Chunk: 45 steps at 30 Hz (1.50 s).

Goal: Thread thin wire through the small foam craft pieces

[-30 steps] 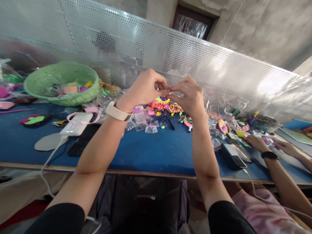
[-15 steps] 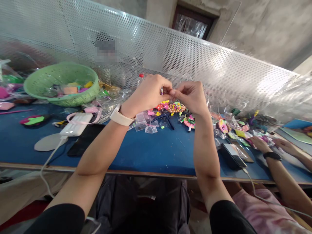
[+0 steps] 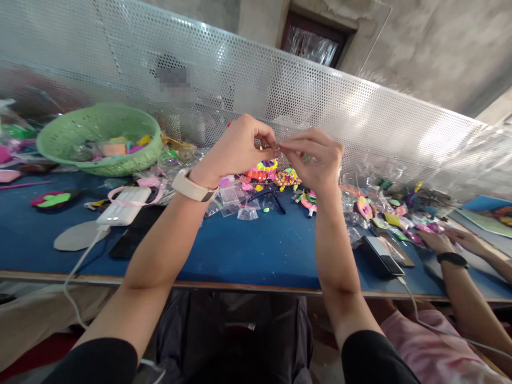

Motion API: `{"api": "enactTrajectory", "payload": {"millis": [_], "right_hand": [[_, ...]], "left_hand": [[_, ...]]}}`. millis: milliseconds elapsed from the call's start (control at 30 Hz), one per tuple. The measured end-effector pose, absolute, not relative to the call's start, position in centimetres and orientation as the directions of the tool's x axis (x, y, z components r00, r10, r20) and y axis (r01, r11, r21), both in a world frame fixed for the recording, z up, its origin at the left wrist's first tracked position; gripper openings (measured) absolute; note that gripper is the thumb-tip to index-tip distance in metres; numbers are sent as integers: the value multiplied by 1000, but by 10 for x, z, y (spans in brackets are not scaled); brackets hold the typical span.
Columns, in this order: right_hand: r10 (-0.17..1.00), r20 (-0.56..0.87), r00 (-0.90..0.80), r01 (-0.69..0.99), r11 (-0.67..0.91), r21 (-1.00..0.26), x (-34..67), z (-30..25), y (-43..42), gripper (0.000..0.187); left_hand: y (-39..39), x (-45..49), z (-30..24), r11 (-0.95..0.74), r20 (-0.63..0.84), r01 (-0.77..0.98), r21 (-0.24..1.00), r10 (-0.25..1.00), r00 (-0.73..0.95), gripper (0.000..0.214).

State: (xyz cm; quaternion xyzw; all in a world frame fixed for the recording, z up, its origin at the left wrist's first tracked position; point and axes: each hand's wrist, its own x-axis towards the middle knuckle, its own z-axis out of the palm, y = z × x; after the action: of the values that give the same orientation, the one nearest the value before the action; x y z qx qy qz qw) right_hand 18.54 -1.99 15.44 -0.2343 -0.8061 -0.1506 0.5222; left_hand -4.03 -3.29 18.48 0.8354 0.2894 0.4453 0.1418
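Note:
My left hand [image 3: 244,146] is raised above the far side of the blue table, thumb and fingers pinched together. Facing it, my right hand [image 3: 318,154] pinches as well, its fingertips almost meeting those of the left. Whatever lies between the fingertips is too small to make out. Beneath and behind the hands sit colourful clay figures: an orange and yellow one [image 3: 260,173] and a brown, yellow and pink one [image 3: 288,178]. Dark blue-handled pliers [image 3: 274,197] lie below them. A pink and green figure [image 3: 308,201] rests under my right wrist.
A green plastic basket [image 3: 98,166] with colourful pieces stands at the left. Nearer are a white power bank [image 3: 125,205] with a cable and a black phone [image 3: 136,232]. At right are a dark box-shaped device [image 3: 383,257], wrapped clay pieces, and another person's hands [image 3: 438,242]. A perforated metal screen [image 3: 320,90] runs behind.
My left hand has shifted slightly left. The fingers of my right hand have straightened and spread a little, still meeting near the left fingertips. The neighbour's hands moved slightly.

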Motion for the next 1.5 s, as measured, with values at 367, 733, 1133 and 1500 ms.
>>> {"api": "enactTrajectory", "payload": {"millis": [367,733,1133,1500], "right_hand": [[236,909,-344,585,811,11,187,150,-17,23],[287,876,-388,560,828,-24,187,155,-16,21],[353,866,-354,384,899,-209,184,160,-18,17],[385,852,-354,292,911,-291,185,159,-16,32]], "left_hand": [[-31,-37,183,-779,679,393,488,622,391,17],[-36,-34,183,-807,738,420,415,569,363,21],[-39,-42,185,-831,726,268,488,556,405,18],[-43,-42,186,-843,726,255,473,537,430,9]]}}
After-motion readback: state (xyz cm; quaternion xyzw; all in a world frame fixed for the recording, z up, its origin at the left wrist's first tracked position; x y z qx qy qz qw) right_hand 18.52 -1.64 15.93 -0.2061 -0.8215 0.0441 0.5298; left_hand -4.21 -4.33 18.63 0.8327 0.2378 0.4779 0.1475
